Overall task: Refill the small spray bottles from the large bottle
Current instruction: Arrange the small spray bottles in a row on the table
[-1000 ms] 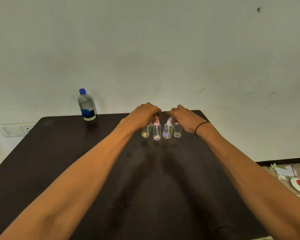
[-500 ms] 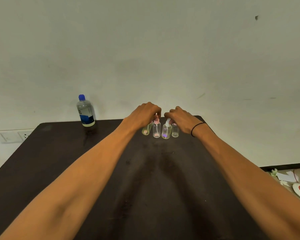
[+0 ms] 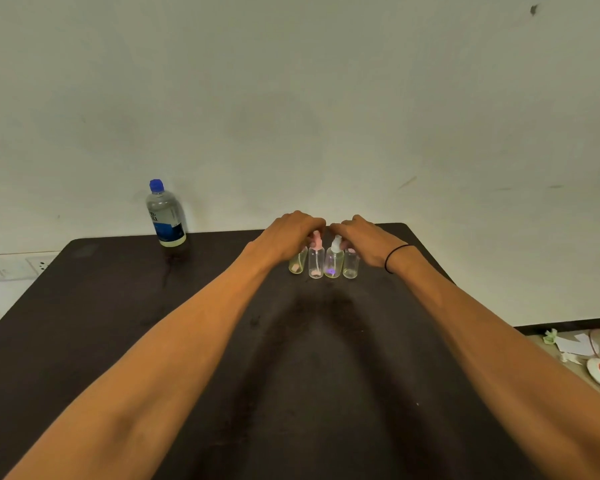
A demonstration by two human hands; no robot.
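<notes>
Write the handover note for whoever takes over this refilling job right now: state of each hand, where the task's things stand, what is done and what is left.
Left hand: fingers curled over the tops at the left end of the row of four small spray bottles; exact hold hidden.
Right hand: fingers curled over the tops at the right end; hold also hidden.
The small bottles stand upright, side by side, near the far edge of the dark table.
Large bottle: upright at the far left of the table, blue cap on, untouched.
Done: nothing poured.
Left: open the small bottles, uncap the large one, fill each, close them.
</notes>
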